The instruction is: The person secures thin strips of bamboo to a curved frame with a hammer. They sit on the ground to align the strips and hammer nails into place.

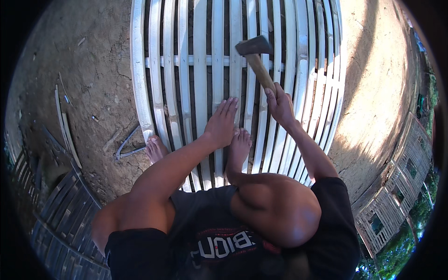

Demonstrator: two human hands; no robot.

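My right hand (pixel 280 103) is wrapped round the wooden handle of a hatchet (pixel 259 69). Its dark metal head is raised over pale bamboo slats (pixel 199 74), at the far middle of the view. To the left of it, my left hand (pixel 221 122) lies on the slats with its fingers stretched forward. The slats run lengthwise, side by side with gaps between them, over a pale crosspiece (pixel 170 61). My right foot (pixel 240 145) rests on the slats just beside my left hand. At the slats' left edge is my left foot (pixel 156 148).
Bare brown earth (pixel 93 60) lies on both sides of the slats. On the left are a bent stick (pixel 123 145), thin strips (pixel 64 123) and a dark slatted panel (pixel 60 219). A woven bamboo fence (pixel 396 186) stands at the right rim.
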